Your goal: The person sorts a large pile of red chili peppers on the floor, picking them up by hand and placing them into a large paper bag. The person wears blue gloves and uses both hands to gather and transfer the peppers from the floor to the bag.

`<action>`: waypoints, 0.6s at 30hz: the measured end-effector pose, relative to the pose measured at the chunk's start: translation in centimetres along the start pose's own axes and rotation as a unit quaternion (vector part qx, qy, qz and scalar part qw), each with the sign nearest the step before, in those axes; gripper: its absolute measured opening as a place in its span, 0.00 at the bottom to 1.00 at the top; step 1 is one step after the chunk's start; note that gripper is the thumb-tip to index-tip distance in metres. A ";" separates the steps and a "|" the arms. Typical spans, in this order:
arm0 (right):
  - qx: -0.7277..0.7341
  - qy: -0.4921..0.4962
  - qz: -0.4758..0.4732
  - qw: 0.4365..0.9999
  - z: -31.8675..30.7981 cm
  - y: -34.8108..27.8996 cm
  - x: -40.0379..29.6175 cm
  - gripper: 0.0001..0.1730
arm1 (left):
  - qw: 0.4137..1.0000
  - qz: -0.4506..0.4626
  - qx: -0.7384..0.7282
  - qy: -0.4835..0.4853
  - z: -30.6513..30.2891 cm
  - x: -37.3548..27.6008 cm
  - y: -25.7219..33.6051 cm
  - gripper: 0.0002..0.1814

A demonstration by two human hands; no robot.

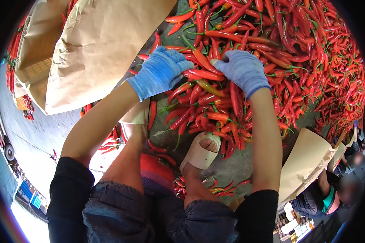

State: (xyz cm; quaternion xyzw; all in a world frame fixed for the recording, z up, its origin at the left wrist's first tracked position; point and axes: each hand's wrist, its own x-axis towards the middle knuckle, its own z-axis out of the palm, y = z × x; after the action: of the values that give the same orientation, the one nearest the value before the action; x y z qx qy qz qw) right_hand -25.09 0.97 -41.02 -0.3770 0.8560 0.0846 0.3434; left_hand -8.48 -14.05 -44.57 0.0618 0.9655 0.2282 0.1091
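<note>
Before me is a heap of red chili peppers (213, 100) with green stems, some of them orange or greenish. My left hand (161, 73), in a blue knit glove, lies palm down at the heap's left side, fingers bent over several peppers. Pepper tips show past it on the left, but its palm is hidden. In a paler blue knit glove, my right hand (241, 70) rests on the peppers to the right. Its thumb touches an orange-red chili pepper (203, 59) that lies between the two hands. The right fingertips are hidden from view.
A large brown paper bag (100, 51) stands left of my left hand; another paper bag (305, 161) is at lower right. The pile of chilies (331, 70) extends along the right. My sandalled foot (202, 150) touches the heap's near edge. A person (319, 194) bends at far right.
</note>
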 end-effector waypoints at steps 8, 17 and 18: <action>0.317 -0.137 0.059 0.937 2.9 0.0 3.1 0.29 | 0.771 -0.317 -0.522 0.181 -0.9 -0.3 2.2 0.16; 0.094 0.020 -0.072 0.993 5.5 -1.7 -2.2 0.22 | 0.636 -0.350 -0.656 0.206 -0.9 -1.5 0.3 0.18; 0.109 -0.003 -0.070 0.992 4.5 -1.6 -2.5 0.23 | 0.646 -0.357 -0.643 0.203 -0.7 -1.2 0.3 0.19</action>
State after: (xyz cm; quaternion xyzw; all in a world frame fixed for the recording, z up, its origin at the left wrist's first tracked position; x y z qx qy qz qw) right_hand -20.44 3.14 -42.59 -0.3961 0.8307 -0.0322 0.3898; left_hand -7.43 -14.26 -43.54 -0.4210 0.5214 0.7423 -0.0042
